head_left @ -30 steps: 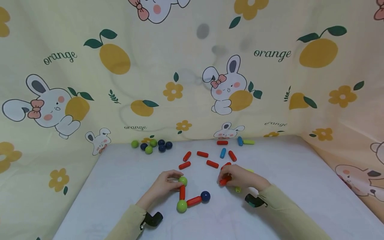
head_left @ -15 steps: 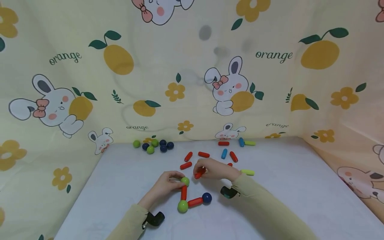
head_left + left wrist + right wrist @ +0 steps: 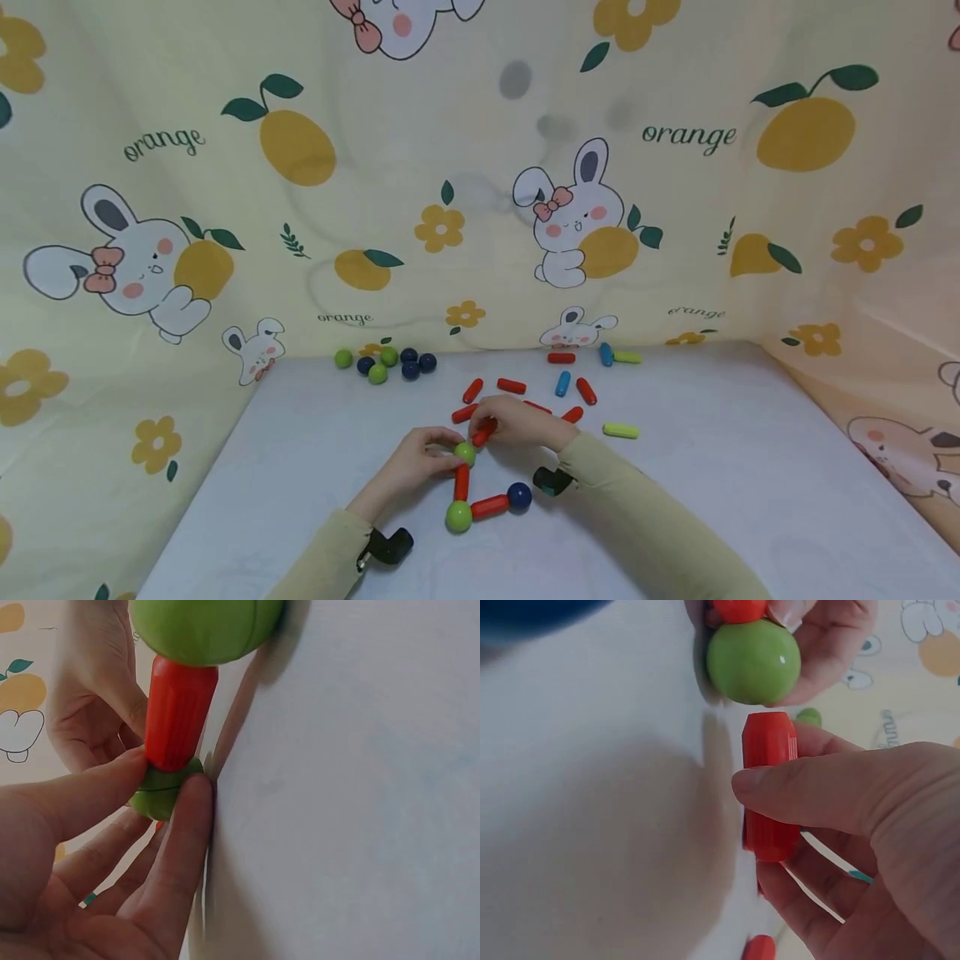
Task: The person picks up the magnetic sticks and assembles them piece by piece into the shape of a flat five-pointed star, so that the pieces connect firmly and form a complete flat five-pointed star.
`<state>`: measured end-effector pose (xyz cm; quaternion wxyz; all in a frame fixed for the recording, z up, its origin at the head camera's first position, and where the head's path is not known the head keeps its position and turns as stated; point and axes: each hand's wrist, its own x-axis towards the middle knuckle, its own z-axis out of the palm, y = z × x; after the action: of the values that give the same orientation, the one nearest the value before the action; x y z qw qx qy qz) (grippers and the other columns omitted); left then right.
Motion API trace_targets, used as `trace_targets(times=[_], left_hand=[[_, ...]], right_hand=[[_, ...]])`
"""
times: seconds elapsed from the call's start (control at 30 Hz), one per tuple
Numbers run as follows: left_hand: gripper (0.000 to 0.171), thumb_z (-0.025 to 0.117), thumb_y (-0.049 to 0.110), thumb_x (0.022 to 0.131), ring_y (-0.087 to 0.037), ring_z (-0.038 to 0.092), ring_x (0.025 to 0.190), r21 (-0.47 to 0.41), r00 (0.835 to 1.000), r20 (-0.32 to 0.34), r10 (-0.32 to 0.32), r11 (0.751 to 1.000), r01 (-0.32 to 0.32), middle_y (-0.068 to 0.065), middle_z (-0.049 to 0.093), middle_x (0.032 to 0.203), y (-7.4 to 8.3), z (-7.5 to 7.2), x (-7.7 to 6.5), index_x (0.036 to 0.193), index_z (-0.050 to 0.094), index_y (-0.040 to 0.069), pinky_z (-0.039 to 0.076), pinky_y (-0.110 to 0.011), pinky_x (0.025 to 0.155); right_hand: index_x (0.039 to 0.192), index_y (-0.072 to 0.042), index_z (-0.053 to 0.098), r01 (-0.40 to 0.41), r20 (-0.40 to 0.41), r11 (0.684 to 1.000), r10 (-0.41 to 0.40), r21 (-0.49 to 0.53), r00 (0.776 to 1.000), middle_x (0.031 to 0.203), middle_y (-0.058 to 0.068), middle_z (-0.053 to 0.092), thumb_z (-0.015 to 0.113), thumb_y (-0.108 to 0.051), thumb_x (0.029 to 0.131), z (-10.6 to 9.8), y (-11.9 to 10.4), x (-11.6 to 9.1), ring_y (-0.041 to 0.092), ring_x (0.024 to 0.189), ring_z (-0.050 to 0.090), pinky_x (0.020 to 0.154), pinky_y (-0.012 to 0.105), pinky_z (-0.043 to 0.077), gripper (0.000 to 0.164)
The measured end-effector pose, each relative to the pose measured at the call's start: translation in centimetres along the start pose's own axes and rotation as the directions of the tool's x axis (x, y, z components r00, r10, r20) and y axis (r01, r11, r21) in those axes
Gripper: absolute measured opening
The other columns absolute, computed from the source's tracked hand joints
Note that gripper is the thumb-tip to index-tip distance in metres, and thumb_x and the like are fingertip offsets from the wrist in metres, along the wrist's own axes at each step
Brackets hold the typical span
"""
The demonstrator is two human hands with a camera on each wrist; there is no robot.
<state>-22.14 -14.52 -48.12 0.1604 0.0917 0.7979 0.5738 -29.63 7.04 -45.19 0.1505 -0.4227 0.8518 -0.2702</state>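
Observation:
My left hand [image 3: 408,468] pinches a green ball [image 3: 465,454] between thumb and fingers. From that ball a red rod [image 3: 461,483] runs toward me to a second green ball [image 3: 459,517]. Another red rod [image 3: 490,507] joins this nearer ball to a dark blue ball [image 3: 519,497], making a bent chain on the table. My right hand [image 3: 517,421] holds a loose red rod [image 3: 771,741] between thumb and fingers. In the right wrist view, its end points at the pinched green ball with a narrow gap between them.
Several green and dark blue balls [image 3: 410,370] cluster at the table's back left. Loose red rods [image 3: 512,386] lie beyond my hands, with blue rods [image 3: 562,383] and yellow-green rods [image 3: 621,431] farther right. A printed cloth [image 3: 480,208] hangs behind the table [image 3: 720,467].
My right hand has carried the red rod leftward from the scattered rods, up beside the green ball in my left hand. The left hand keeps its hold on that ball.

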Motion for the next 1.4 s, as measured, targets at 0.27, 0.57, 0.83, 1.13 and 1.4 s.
trace_targets(times=[0.27, 0.57, 0.83, 1.13, 1.4], left_hand=[[0.031, 0.071, 0.010, 0.087, -0.019, 0.067, 0.081, -0.014, 1.000, 0.016, 0.012, 1.000, -0.012, -0.007, 0.066, 0.105, 0.1, -0.1, 0.3, 0.116, 0.063, 0.003, 0.055, -0.031, 0.076], [0.030, 0.071, 0.011, 0.087, -0.020, 0.066, 0.079, -0.001, 1.000, 0.020, 0.003, 1.000, -0.003, -0.006, 0.066, 0.106, 0.0, 0.0, 0.1, 0.115, 0.063, 0.004, 0.055, -0.031, 0.077], [0.029, 0.072, 0.013, 0.086, -0.020, 0.066, 0.079, 0.021, 0.999, 0.026, -0.035, 0.999, 0.034, -0.007, 0.064, 0.103, 0.3, -0.2, 0.2, 0.112, 0.064, 0.005, 0.056, -0.032, 0.073], [0.029, 0.073, 0.029, 0.085, -0.018, 0.061, 0.082, 0.196, 1.000, -0.022, 0.002, 0.981, 0.003, 0.000, 0.065, 0.094, 1.5, -0.1, 1.7, 0.106, 0.067, 0.010, 0.054, -0.031, 0.070], [0.030, 0.075, 0.020, 0.084, -0.018, 0.063, 0.087, 0.160, 0.999, -0.005, 0.049, 0.986, -0.048, -0.001, 0.066, 0.094, 1.4, 0.4, 2.3, 0.108, 0.065, 0.006, 0.054, -0.031, 0.076]], right_hand=[[0.104, -0.019, 0.070, -0.008, -0.014, 0.999, 0.008, -0.035, 1.000, 0.101, -0.010, 0.062, 0.069, -0.001, 0.086, 0.4, -0.3, 0.3, 0.008, 0.095, 0.053, 0.089, 0.024, 0.047, 0.026], [0.111, -0.013, 0.067, -0.005, -0.057, 0.997, 0.009, 0.078, 0.998, 0.108, -0.007, 0.062, 0.067, 0.000, 0.088, 0.0, -0.3, -1.1, 0.016, 0.104, 0.055, 0.093, 0.036, 0.047, 0.027], [0.118, -0.013, 0.063, 0.008, -0.063, 0.977, 0.005, 0.212, 0.998, 0.115, 0.001, 0.063, 0.068, -0.008, 0.088, -0.8, -0.2, -5.1, 0.021, 0.109, 0.055, 0.091, 0.039, 0.047, 0.031], [0.111, -0.017, 0.064, -0.060, 0.022, 0.951, 0.056, 0.304, 0.998, 0.108, -0.005, 0.064, 0.072, -0.020, 0.087, 0.9, -0.8, -9.4, 0.019, 0.103, 0.056, 0.089, 0.038, 0.048, 0.026], [0.110, -0.016, 0.064, -0.032, -0.005, 0.935, 0.037, 0.352, 0.999, 0.106, -0.008, 0.063, 0.071, -0.020, 0.088, 2.7, -1.0, -10.3, 0.012, 0.096, 0.058, 0.086, 0.030, 0.049, 0.023]])
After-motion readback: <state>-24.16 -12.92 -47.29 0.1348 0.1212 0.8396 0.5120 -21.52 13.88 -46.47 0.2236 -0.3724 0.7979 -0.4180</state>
